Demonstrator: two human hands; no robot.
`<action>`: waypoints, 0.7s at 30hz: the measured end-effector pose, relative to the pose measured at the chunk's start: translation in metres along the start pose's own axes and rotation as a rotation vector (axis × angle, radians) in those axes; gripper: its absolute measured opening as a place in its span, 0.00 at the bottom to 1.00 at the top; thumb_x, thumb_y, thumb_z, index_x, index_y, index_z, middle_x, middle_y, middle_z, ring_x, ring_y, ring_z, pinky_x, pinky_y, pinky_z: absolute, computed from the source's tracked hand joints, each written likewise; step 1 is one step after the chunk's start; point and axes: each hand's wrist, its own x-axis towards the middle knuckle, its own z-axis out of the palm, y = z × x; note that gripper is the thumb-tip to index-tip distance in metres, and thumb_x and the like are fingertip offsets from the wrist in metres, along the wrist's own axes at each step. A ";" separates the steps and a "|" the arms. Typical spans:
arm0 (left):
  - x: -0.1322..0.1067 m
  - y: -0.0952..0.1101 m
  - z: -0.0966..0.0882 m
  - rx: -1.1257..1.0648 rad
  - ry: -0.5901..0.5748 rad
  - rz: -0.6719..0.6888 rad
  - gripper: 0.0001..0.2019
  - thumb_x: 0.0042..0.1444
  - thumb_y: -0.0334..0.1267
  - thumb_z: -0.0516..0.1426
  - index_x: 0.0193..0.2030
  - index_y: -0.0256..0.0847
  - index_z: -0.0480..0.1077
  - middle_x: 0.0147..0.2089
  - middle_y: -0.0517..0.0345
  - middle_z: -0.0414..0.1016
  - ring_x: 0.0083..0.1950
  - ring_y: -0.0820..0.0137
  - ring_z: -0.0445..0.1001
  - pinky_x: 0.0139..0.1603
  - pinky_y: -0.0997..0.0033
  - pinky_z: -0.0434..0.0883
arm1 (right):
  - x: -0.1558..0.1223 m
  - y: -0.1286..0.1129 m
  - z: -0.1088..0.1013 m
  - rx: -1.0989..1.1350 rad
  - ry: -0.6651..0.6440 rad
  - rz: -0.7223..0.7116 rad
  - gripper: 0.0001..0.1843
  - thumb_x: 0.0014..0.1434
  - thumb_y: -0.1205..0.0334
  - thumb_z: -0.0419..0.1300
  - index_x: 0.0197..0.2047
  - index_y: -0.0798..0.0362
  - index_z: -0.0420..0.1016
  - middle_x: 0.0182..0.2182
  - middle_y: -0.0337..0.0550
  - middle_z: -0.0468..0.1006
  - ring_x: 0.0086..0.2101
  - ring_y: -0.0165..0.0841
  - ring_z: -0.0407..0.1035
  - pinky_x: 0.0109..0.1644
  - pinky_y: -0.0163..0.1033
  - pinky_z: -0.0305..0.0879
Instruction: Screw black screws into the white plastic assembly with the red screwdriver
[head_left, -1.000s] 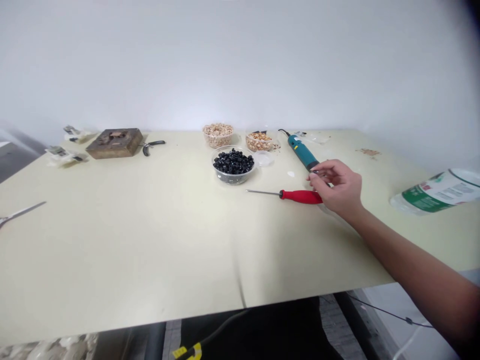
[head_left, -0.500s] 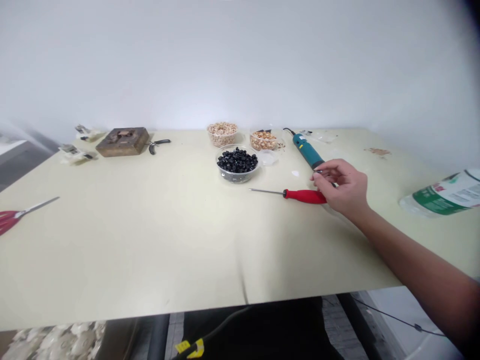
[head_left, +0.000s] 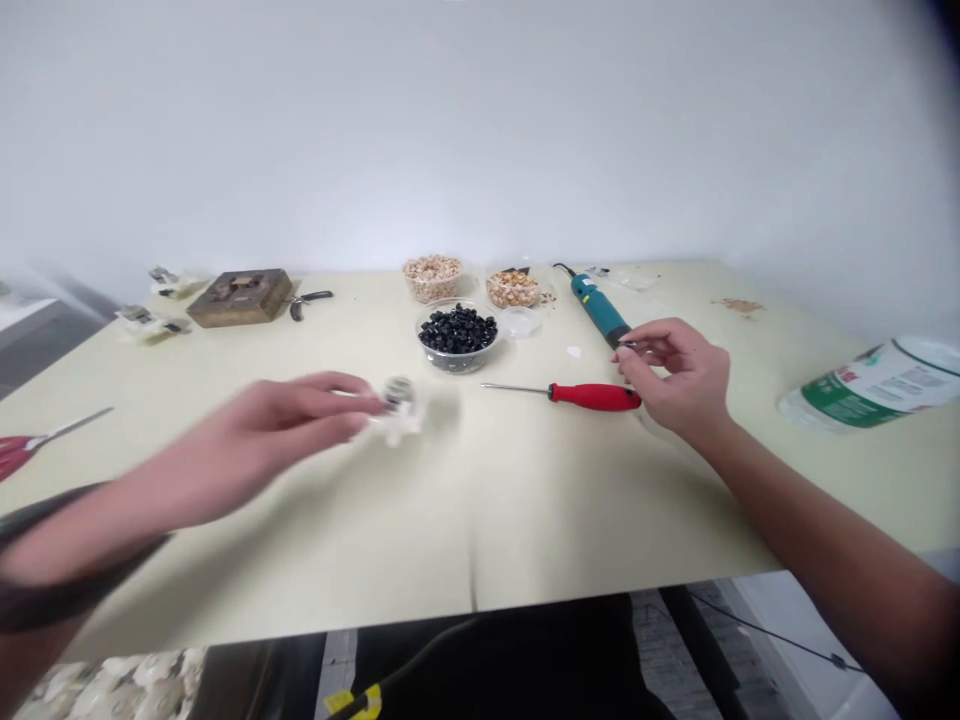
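My left hand (head_left: pixel 285 420) reaches in from the left, blurred by motion, its fingertips pinched on a small white and grey piece (head_left: pixel 399 408) just above the cream table (head_left: pixel 375 520). My right hand (head_left: pixel 679 378) rests at the right of centre, fingers curled, pinching something tiny and dark at its fingertips. It lies beside the handle of a red screwdriver (head_left: pixel 592 396) and the front end of a teal power tool (head_left: pixel 598 309). A clear bowl of black beads (head_left: pixel 457 333) stands between the two hands, further back.
Two tubs of tan beads (head_left: pixel 433 274) (head_left: pixel 513 287) and a small clear lid (head_left: pixel 520 320) sit behind the black bowl. At back left are a wooden block (head_left: pixel 240 296), pliers (head_left: pixel 307 299) and small white parts (head_left: pixel 146 321). Red-handled scissors (head_left: pixel 30 446) lie far left; a green-labelled bottle (head_left: pixel 874 385) lies right.
My left hand has come into view from the left, carrying a small white piece toward the table's middle. My right hand has stayed by the screwdriver handle. The camera shifted slightly.
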 end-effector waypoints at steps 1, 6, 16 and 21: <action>0.015 0.005 0.020 -0.068 -0.133 0.014 0.17 0.63 0.58 0.64 0.47 0.51 0.86 0.56 0.55 0.83 0.58 0.53 0.81 0.65 0.51 0.76 | 0.000 -0.001 -0.001 0.000 -0.004 -0.007 0.06 0.61 0.61 0.68 0.42 0.46 0.79 0.32 0.41 0.83 0.30 0.35 0.78 0.34 0.40 0.77; 0.051 0.018 0.099 -0.356 -0.313 0.021 0.14 0.62 0.51 0.64 0.47 0.50 0.87 0.59 0.50 0.80 0.55 0.55 0.82 0.56 0.54 0.80 | 0.000 -0.008 -0.006 -0.004 -0.031 -0.054 0.06 0.60 0.63 0.67 0.42 0.48 0.78 0.31 0.40 0.82 0.30 0.34 0.79 0.34 0.38 0.76; 0.043 -0.003 0.112 -0.314 -0.011 0.067 0.12 0.64 0.49 0.64 0.46 0.44 0.80 0.67 0.48 0.69 0.52 0.63 0.78 0.46 0.62 0.80 | 0.002 -0.031 -0.004 0.036 -0.135 -0.123 0.05 0.61 0.65 0.67 0.41 0.48 0.77 0.31 0.38 0.81 0.27 0.29 0.74 0.33 0.35 0.75; 0.043 -0.001 0.112 -0.107 0.052 0.246 0.22 0.68 0.48 0.62 0.67 0.49 0.71 0.69 0.48 0.70 0.59 0.59 0.75 0.58 0.55 0.76 | 0.013 -0.071 0.002 0.035 -0.343 -0.127 0.03 0.65 0.61 0.64 0.42 0.49 0.77 0.36 0.41 0.82 0.30 0.29 0.73 0.33 0.34 0.73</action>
